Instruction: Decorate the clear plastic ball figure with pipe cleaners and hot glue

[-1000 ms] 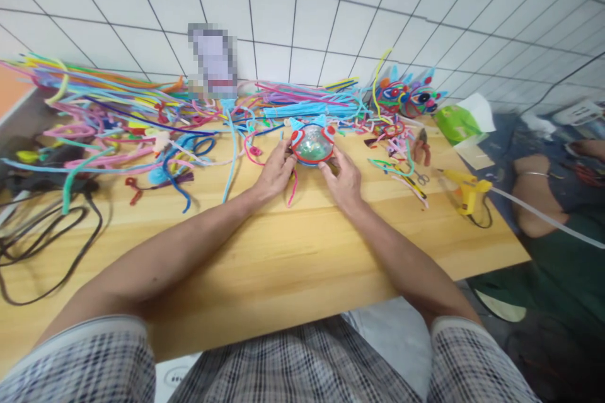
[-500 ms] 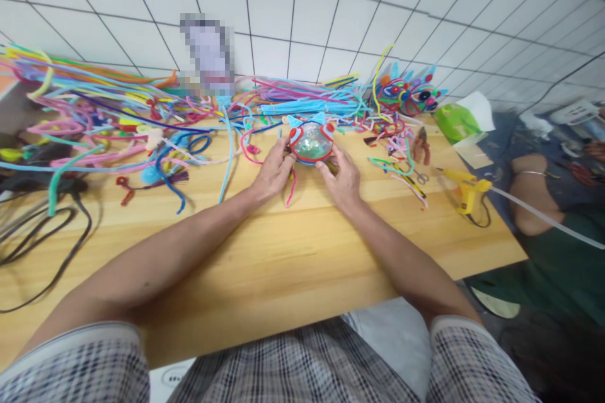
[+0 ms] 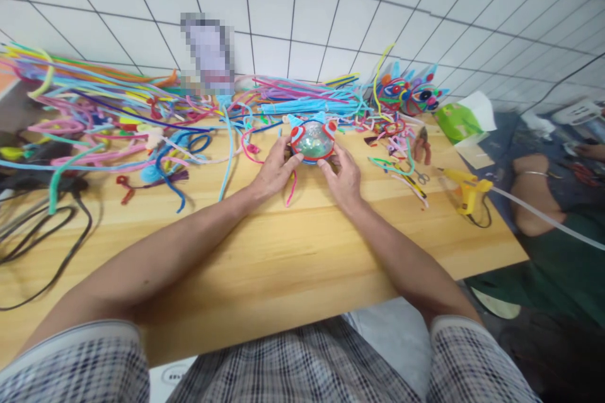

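Between my two hands is a clear, rounded ornament trimmed with red and blue pipe cleaners, with two light blue pointed ears on top. My left hand grips its left side, thumb at the lower front edge. On the opposite side my right hand holds it, with the thumb near the bottom rim. The fingers behind the ornament are partly hidden. A dark pink pipe cleaner lies beside my left hand. Bundled light blue pipe cleaners lie just behind the ornament.
Many loose pipe cleaners and a black cable cover the left side. At right are pliers, scissors and a yellow glue gun. Two decorated figures stand by the wall. Another person's arm is beyond the table's right edge.
The ornament has tipped slightly in my hands and shifted a touch to the right. My left thumb now lies a little further across its lower front. Little else differs.
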Demonstrator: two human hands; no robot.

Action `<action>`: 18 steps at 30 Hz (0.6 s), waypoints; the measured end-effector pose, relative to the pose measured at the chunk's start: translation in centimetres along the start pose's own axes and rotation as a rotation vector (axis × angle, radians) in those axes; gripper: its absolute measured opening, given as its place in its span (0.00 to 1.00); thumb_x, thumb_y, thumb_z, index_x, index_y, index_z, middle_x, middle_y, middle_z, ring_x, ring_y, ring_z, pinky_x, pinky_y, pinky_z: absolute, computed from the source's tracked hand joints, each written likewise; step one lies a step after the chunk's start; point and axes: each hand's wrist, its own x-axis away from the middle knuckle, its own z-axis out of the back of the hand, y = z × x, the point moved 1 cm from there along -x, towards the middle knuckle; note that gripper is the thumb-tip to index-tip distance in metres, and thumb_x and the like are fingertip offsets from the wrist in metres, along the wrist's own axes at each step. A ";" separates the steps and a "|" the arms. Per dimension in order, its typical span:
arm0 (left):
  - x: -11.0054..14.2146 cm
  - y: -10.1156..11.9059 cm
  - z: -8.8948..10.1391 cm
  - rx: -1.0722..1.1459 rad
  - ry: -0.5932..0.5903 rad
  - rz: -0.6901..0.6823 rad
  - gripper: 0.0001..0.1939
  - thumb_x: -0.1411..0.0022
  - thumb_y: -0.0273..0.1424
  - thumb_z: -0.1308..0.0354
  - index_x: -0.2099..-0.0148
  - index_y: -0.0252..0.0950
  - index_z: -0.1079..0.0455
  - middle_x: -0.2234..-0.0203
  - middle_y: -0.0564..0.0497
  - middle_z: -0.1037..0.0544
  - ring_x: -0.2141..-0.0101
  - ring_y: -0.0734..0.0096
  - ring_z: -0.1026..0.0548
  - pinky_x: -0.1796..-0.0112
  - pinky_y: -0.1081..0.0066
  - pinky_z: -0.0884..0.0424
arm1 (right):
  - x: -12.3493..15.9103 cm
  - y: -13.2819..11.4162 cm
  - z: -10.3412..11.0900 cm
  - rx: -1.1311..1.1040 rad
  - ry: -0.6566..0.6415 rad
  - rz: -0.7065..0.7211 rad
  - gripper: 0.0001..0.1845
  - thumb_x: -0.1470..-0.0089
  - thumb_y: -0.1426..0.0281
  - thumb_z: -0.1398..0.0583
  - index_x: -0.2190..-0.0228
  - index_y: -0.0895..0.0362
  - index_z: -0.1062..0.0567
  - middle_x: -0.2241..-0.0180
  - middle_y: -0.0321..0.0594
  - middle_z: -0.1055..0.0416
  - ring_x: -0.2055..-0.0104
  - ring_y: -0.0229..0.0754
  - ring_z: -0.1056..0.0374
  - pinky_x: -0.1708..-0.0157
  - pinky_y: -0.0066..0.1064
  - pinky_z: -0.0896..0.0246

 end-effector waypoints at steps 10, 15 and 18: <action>-0.1 -0.1 0.1 0.011 0.010 0.017 0.29 0.25 0.54 0.39 0.35 0.41 0.33 0.43 0.41 0.19 0.48 0.57 0.18 0.46 0.56 0.19 | -0.1 0.2 0.0 -0.038 -0.010 -0.023 0.29 0.35 0.51 0.34 0.38 0.48 0.23 0.42 0.48 0.18 0.46 0.54 0.19 0.41 0.52 0.21; -0.1 -0.3 0.0 0.037 0.024 0.019 0.29 0.24 0.54 0.39 0.34 0.41 0.33 0.43 0.42 0.19 0.47 0.58 0.19 0.46 0.57 0.20 | -0.1 0.2 0.0 -0.081 -0.018 -0.054 0.28 0.35 0.52 0.34 0.38 0.48 0.23 0.41 0.48 0.19 0.43 0.55 0.20 0.39 0.53 0.23; -0.1 -0.3 0.0 0.025 0.004 -0.006 0.29 0.24 0.54 0.39 0.34 0.41 0.34 0.46 0.42 0.19 0.51 0.59 0.18 0.48 0.57 0.20 | -0.2 0.3 0.0 -0.106 -0.014 -0.068 0.29 0.36 0.51 0.33 0.39 0.49 0.22 0.39 0.49 0.19 0.40 0.56 0.21 0.36 0.55 0.25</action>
